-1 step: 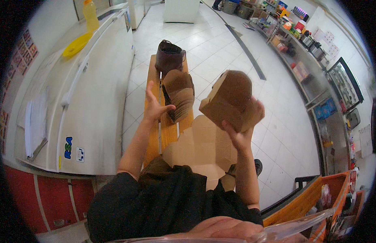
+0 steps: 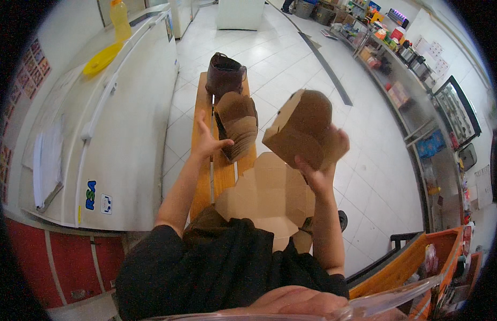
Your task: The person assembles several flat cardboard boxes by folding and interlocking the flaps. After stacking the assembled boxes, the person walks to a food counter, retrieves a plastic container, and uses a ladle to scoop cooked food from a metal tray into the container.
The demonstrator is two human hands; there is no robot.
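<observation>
My right hand (image 2: 322, 174) grips a brown cardboard takeaway box (image 2: 299, 131) by its lower right side, thumb in front. The box is folded into shape, tilted and held up in the air. My left hand (image 2: 210, 143) has its thumb and fingers spread, with nothing in it. It is beside a nested stack of folded cardboard boxes (image 2: 240, 131) on a wooden bench (image 2: 201, 184); whether it touches the stack I cannot tell. Unfolded flat cardboard blanks (image 2: 267, 195) lie over my lap.
A dark brown bag (image 2: 225, 75) stands at the bench's far end. Left is a white chest freezer (image 2: 136, 123) bearing a yellow plate (image 2: 102, 59) and a yellow bottle (image 2: 120, 21). Metal shelving (image 2: 398, 101) with goods lines the right. An orange-edged wooden piece (image 2: 403, 262) is near right.
The box in my right hand has tilted slightly and shifted a little. My left hand has barely moved and stays spread.
</observation>
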